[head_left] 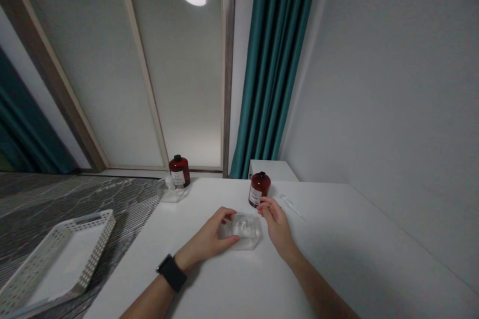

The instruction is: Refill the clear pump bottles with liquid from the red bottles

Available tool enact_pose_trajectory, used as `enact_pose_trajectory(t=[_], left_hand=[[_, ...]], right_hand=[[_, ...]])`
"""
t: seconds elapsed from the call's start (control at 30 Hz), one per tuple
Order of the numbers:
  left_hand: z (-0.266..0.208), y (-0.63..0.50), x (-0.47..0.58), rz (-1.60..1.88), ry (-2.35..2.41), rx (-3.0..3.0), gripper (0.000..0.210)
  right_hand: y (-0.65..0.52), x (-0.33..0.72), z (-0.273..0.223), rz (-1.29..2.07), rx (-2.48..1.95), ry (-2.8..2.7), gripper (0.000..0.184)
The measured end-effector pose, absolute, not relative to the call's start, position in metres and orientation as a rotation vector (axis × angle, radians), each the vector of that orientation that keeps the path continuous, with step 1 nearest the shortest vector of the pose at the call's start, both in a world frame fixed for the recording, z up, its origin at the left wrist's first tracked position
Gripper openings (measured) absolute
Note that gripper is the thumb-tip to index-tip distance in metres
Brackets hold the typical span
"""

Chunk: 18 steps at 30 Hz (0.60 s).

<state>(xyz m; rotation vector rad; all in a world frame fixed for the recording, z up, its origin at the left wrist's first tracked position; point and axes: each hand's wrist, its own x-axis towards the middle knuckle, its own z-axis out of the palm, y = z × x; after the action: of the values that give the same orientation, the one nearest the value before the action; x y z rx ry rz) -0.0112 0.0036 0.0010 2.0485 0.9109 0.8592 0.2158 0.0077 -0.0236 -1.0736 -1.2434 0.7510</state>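
Note:
A clear plastic tray [247, 232] lies on the white table in front of me. My left hand [214, 233], with a black watch at its wrist, holds the tray's left side between thumb and fingers. Just behind the tray stands a dark red bottle [259, 188], upright, with a black top and a white label. Close to the bottle's lower right is my right hand [276, 219], its fingers loosely bent and apart. Whether its fingertips touch the bottle I cannot tell. A thin, clear tube-like piece [292, 206] rests right of the bottle.
At the table's far left corner are a second red bottle [179, 172] and another clear plastic tray [172, 196]. A white perforated basket [88, 264] sits lower on the left, beside the table. Behind the white table [239, 284] are a white cabinet [275, 169], a green curtain and glass doors.

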Motion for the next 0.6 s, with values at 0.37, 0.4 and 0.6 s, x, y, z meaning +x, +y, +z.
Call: enact_pose_trajectory(t=[0.37, 0.4, 0.6], left_hand=[[0.005, 0.002, -0.012, 0.825, 0.909, 2.051, 0.045], [0.005, 0.002, -0.012, 0.828, 0.907, 2.051, 0.045], [0.006, 0.001, -0.013, 0.832, 0.902, 2.042, 0.045]], right_hand=[[0.026, 0.228, -0.012, 0.278, -1.212, -1.311, 0.035], [0.031, 0.227, -0.009, 0.263, -1.218, -1.317, 0.037], [0.076, 0.219, 0.000, 0.312, -1.278, -1.229, 0.056]])
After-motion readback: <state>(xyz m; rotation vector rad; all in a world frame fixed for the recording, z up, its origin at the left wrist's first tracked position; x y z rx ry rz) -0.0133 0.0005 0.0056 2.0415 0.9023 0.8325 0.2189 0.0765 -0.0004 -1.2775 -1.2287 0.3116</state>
